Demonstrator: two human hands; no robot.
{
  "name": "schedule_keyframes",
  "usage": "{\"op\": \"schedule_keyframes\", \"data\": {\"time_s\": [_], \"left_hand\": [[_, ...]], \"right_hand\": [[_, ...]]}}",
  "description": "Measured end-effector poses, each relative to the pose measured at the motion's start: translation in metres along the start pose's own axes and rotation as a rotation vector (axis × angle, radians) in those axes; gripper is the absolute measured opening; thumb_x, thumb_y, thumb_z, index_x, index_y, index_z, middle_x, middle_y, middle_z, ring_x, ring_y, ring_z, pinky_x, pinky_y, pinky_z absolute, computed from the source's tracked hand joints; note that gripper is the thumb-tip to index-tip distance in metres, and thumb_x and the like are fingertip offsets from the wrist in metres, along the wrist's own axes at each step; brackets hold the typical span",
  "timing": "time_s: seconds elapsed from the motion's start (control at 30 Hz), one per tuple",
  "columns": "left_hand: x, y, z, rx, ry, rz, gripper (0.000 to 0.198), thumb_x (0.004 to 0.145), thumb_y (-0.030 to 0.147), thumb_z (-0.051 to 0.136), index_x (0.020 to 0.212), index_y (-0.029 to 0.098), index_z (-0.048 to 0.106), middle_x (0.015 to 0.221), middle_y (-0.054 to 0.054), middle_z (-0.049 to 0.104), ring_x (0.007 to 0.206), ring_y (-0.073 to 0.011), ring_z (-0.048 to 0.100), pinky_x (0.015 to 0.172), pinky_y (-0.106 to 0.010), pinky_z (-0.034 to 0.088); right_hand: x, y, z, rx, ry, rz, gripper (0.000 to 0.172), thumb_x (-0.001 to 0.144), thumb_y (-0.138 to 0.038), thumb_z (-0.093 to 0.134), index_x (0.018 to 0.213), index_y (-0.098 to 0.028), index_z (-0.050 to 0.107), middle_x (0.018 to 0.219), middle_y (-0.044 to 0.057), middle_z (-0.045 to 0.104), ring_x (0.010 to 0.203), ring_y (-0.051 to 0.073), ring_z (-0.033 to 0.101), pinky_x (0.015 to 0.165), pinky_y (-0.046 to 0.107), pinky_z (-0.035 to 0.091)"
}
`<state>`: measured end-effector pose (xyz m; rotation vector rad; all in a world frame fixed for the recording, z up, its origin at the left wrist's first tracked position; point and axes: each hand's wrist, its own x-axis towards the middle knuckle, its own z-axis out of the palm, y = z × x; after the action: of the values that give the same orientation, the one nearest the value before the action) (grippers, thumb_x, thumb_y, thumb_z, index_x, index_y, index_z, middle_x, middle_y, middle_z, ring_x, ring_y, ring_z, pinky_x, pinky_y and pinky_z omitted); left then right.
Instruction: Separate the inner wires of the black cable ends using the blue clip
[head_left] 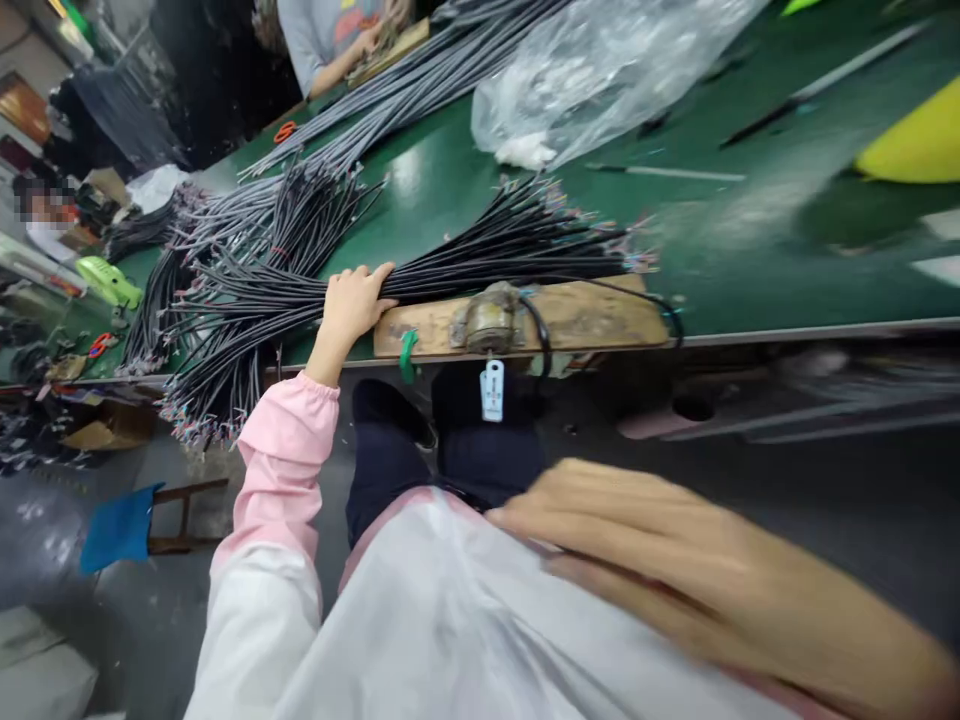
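left grip (pixel 354 300) curled round black cable bundle (pixel 480 252) | bundle under its palm, long axis left-right along surface (pixel 735 280) | left nearer; right grip (pixel 652 535) well apart, blurred, hold unclear

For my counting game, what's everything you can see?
black cables: many, black, table front
grey cables: many, grey, behind
table: one, green, beneath
plastic bag: one, clear, back
sticks: two, greyish, back right
yellow object: one, yellow, right
wooden board: one, brown, front edge
metal fixture: one, brownish, on board
tag: at least one, whitish, below fixture
stool: one, blue-topped, floor left
other people: two, grey and white, upper left
clutter: uncountable, mixed, left
legs: two, dark, below
left hand: one, pink sleeve, on black cables
right hand: one, blurred, bottom right
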<state>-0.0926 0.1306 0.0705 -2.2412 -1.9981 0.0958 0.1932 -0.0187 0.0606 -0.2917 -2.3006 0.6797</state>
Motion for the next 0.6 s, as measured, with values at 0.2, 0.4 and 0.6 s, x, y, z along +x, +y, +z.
{"op": "schedule_keyframes", "data": {"time_s": [0.2,0.4,0.6], "left_hand": [[0.024,0.028,0.016,-0.349,0.322,-0.104,0.017,0.090,0.028,0.067,0.104,0.021,0.075,0.115,-0.005,0.077,0.110,-0.0169,0.069,0.100,-0.023,0.046],[0.034,0.022,-0.001,-0.411,0.427,-0.041,0.020,0.094,0.028,0.055,0.085,0.017,0.070,0.088,-0.010,0.075,0.089,-0.0245,0.068,0.081,-0.032,0.048],[0.036,0.025,-0.007,-0.084,0.228,0.156,0.024,0.092,0.035,0.056,0.106,0.017,0.064,0.106,-0.014,0.070,0.109,-0.0334,0.057,0.089,-0.043,0.046]], "right_hand": [[-0.005,0.019,0.035,0.273,-0.187,0.172,0.037,0.105,-0.034,0.040,0.121,-0.019,0.070,0.107,0.007,0.079,0.106,0.016,0.070,0.100,0.032,0.052],[-0.015,0.030,0.043,0.337,-0.163,0.439,0.034,0.101,-0.031,0.047,0.117,-0.014,0.072,0.108,0.011,0.077,0.102,0.020,0.071,0.093,0.030,0.053],[-0.016,0.039,0.056,0.262,-0.062,0.501,0.025,0.095,-0.023,0.057,0.109,-0.015,0.076,0.101,0.008,0.079,0.097,0.019,0.073,0.093,0.027,0.054]]}}
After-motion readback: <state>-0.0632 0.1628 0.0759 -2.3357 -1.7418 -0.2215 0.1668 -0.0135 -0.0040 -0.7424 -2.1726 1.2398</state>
